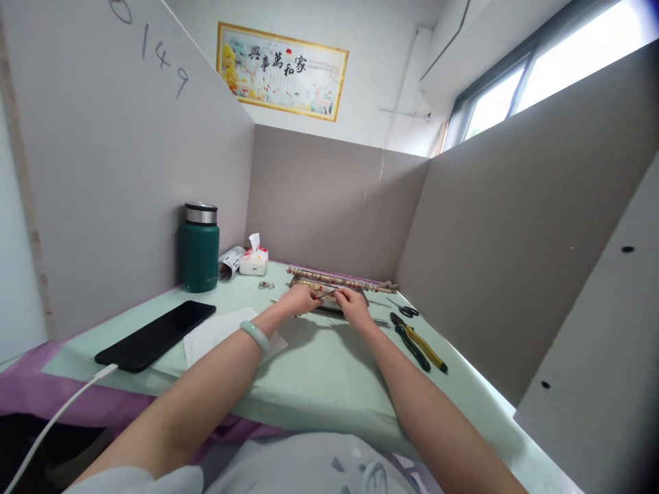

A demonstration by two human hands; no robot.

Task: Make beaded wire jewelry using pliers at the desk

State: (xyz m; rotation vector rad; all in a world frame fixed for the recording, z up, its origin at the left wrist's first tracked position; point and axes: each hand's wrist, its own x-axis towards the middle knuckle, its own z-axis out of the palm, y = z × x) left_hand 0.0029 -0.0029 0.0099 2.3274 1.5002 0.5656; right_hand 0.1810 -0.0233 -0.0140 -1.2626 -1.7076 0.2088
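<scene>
My left hand (301,300), with a pale green bangle (255,336) on its wrist, is closed in a pinch in front of a dark-rimmed tray (364,296) that holds small gold-coloured pieces. Close on its right, my right hand (353,303) is pinched too. A thin, shiny piece (326,293) spans the small gap between the fingertips, too small to name. Which hand grips it, I cannot tell. Behind the tray lies a long row of beige and red beads or wrapped sticks (342,278). A thin light-coloured rod end shows left of my left hand.
Green-and-yellow pliers (418,343) and black-handled scissors (408,311) lie on the right. On the left are a black phone (157,335) with a white cable, white paper (221,331), a green bottle (200,254) and a tissue box (254,261). Grey partitions (334,199) enclose the table.
</scene>
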